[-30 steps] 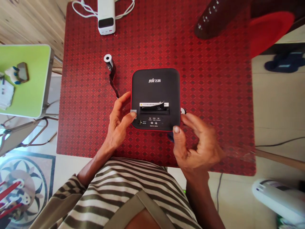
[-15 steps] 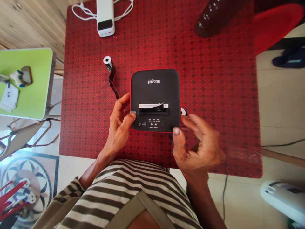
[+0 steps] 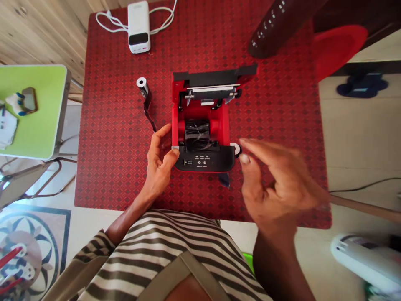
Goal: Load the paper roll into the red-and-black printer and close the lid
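A small black-and-red label printer (image 3: 203,163) lies on the table with its lid (image 3: 203,78) raised. Inside its red compartment sits a roll of shiny black film or ribbon (image 3: 197,134). My left hand (image 3: 159,167) grips the printer's left side, thumb on the grey latch (image 3: 175,148) and fingers along the edge. To the right of the printer, my right hand (image 3: 275,184) is held apart from it, thumb and forefinger slightly spread with nothing between them. Near those fingertips is the white core of a second roll (image 3: 235,149), partly hidden by the printer.
Left of the printer, another roll (image 3: 142,83) trails a dark strip. A white power bank (image 3: 139,29) with a white cable stands at the back. A dark bottle-like object (image 3: 272,31) lies back right, near a red stool or chair (image 3: 341,46). A green table (image 3: 44,125) is at left.
The printer's lid has swung up and back, uncovering the roll inside. My right hand has moved right, away from the printer's corner. My left hand stays at the latch.
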`<state>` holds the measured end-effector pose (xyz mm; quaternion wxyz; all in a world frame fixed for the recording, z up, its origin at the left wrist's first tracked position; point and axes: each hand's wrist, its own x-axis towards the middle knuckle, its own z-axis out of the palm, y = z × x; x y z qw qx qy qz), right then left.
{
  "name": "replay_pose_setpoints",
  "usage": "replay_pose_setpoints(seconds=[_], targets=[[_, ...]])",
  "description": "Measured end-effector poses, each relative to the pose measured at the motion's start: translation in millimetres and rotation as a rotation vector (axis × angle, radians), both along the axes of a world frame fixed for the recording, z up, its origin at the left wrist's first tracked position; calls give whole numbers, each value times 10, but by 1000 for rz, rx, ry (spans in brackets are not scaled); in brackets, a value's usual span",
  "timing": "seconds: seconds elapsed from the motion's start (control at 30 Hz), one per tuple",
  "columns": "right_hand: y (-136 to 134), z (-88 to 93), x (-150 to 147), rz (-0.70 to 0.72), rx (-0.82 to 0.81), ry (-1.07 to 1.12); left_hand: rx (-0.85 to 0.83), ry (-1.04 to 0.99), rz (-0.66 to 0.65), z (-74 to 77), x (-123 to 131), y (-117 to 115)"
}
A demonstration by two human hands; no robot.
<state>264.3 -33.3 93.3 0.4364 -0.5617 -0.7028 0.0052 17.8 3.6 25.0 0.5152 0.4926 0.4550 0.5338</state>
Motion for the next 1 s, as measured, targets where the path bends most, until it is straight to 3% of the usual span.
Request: replay_pose_setpoints(seconds=[0.13, 0.23, 0.33, 0.57, 0.87, 1.0], targets=[[481, 165, 63, 175, -98, -154, 1, -15, -24, 12, 2, -6], [832, 110, 4, 321, -249, -285, -40, -15, -20, 29, 10, -30], [1051, 60, -105, 370, -395, -435, -75, -4, -13, 36, 12, -44], [1225, 115, -230, 401, -489, -589, -88, -28, -43, 50, 10, -45], [1325, -32, -454, 305, -465, -711, -90, -18, -43, 48, 2, -38], [1322, 24, -420, 350, -454, -726, -97, -14, -49, 49, 4, -37]])
